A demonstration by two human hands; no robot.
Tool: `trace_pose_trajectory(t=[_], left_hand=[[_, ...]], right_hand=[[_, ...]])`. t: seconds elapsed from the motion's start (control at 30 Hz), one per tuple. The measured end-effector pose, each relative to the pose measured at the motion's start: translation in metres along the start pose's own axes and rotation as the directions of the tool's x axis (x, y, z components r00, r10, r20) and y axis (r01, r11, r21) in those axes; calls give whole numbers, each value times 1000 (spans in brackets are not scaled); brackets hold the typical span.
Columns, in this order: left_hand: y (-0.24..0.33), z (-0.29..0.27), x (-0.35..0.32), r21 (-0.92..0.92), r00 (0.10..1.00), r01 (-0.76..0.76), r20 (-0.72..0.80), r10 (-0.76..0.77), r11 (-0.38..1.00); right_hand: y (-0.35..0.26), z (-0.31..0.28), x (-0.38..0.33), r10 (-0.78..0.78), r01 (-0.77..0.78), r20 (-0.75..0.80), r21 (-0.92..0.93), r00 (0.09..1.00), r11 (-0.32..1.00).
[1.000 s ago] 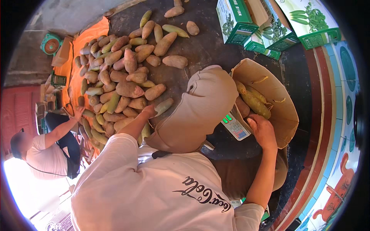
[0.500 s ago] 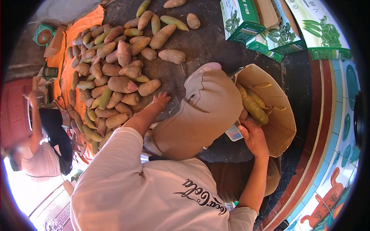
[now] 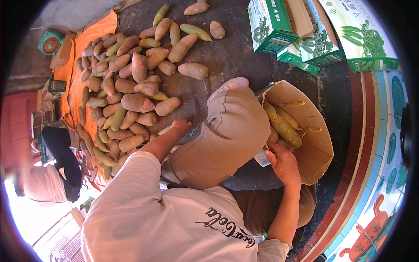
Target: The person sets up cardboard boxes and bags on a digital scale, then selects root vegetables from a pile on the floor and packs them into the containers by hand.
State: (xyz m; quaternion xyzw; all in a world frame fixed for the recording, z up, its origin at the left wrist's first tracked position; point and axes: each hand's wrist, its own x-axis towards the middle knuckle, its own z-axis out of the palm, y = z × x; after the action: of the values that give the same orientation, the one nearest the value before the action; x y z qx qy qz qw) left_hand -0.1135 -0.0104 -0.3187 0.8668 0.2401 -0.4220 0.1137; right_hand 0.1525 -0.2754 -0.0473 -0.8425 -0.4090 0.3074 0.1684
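Note:
My left hand [image 3: 180,126] is low over the dark ground sheet, at the near right edge of a pile of reddish and green radishes [image 3: 137,103]. Its fingers look curled in, and a pale tip shows beside the wrist; whether the hand holds it is unclear. My right hand [image 3: 283,163] grips the near edge of an open cardboard box [image 3: 316,153], thumb outside and fingers partly hidden over the rim. Inside the box lie several green radishes [image 3: 286,129] with yellowish stem stubs. A small printed label [image 3: 262,158] shows by the right thumb.
My bent knee [image 3: 238,126] rises between the pile and the box. Green-and-white printed cartons [image 3: 273,26] stand at the far right, near a tiled wall [image 3: 382,144]. An orange sheet [image 3: 78,56] lies under the pile's left side. Another person [image 3: 43,179] is at the left.
My left hand has drawn back slightly toward me, and its spread fingers have curled in. The right hand stays at the box edge. The other person's raised arm has come down.

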Motion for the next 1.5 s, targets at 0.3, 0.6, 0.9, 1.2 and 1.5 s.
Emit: trace_pose_trajectory(t=[0.3,0.6,0.9,1.2,1.5], left_hand=[[-16,-19,-38,-26,996,50,-76,-52,998],[-73,-45,-62,-309,922,99,-330,-205,946],[-78,-177,-117,-415,288,-370,-902,-323,831],[62,-329,-219,-364,303,-836,-930,-206,411],[194,-302,-160,-501,555,-827,-801,224,256]], right_hand=[[-2,4,-5,-40,31,-67,-132,997,991],[-6,7,-11,35,-12,77,-276,996,961],[5,15,-19,-62,54,-15,-312,998,948],[12,18,-21,-75,72,4,-321,997,944],[14,17,-23,-70,74,23,-339,997,938]])
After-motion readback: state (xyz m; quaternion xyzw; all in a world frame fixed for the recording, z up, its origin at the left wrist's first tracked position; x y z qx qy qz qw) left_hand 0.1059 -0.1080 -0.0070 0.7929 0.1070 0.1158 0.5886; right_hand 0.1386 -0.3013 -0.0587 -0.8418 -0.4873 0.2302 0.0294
